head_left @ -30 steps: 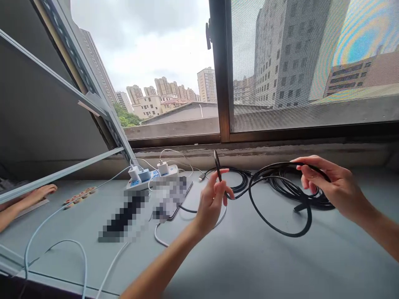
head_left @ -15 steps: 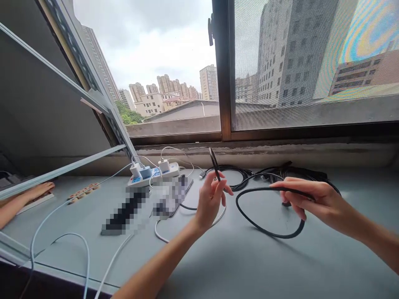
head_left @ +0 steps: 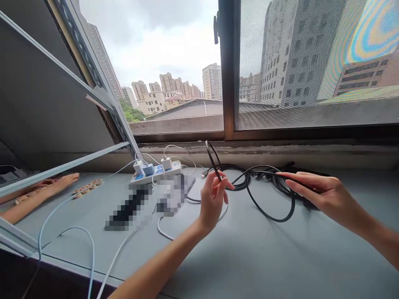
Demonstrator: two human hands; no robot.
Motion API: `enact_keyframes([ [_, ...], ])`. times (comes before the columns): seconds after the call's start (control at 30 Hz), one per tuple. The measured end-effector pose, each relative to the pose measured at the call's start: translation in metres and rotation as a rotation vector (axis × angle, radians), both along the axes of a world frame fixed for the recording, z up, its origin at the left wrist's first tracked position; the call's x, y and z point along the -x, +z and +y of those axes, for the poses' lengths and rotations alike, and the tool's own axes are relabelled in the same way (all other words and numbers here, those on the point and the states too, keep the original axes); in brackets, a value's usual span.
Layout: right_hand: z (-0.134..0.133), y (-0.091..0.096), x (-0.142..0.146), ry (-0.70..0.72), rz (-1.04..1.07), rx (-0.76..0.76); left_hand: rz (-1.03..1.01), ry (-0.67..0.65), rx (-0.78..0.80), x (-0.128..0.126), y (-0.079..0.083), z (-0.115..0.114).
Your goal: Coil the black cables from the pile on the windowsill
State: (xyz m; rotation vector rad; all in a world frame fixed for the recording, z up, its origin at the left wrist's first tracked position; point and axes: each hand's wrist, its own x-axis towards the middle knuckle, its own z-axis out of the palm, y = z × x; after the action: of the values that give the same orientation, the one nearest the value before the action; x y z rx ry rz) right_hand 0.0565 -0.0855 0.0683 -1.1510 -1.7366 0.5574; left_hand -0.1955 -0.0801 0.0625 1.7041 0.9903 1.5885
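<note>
A black cable (head_left: 278, 221) runs between my two hands. My left hand (head_left: 213, 201), near the middle, pinches it with the thumb and fingertips, and a narrow bend of it rises above them. At the right, my right hand (head_left: 327, 197) grips the same cable between thumb and fingers. From there a loose loop droops just above the desk. Behind my left hand lies a coil of black cable (head_left: 239, 189), with a small plug (head_left: 204, 175) beside it. A darker bundle of cables (head_left: 308, 169) is partly hidden behind my right hand.
On the grey desk (head_left: 249, 265), a white power strip (head_left: 159, 172) holds several chargers. Two pixelated items lie before it. A white cable (head_left: 116, 253) crosses the front left. Another person's arm (head_left: 43, 197) reaches in near tan pieces (head_left: 87, 188). Metal bars and a window (head_left: 229, 83) border the desk.
My right hand has slid along the cable, and the drooping loop has shrunk and shifted. The bend above my left hand has grown wider. The other person's hand has moved right.
</note>
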Motion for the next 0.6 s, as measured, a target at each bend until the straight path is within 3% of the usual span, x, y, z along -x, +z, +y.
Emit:
enact_keyframes([
  [0.33,-0.009,-0.005,0.013,0.081,0.012,0.048,0.402,-0.158,0.093,0.001,-0.017,0.0],
  [0.5,-0.01,-0.003,0.014,0.071,-0.009,-0.004,0.229,-0.318,0.173,0.0,-0.018,0.003],
  [0.6,-0.011,-0.004,0.013,0.088,-0.051,-0.017,0.023,-0.302,0.125,-0.003,-0.014,0.003],
])
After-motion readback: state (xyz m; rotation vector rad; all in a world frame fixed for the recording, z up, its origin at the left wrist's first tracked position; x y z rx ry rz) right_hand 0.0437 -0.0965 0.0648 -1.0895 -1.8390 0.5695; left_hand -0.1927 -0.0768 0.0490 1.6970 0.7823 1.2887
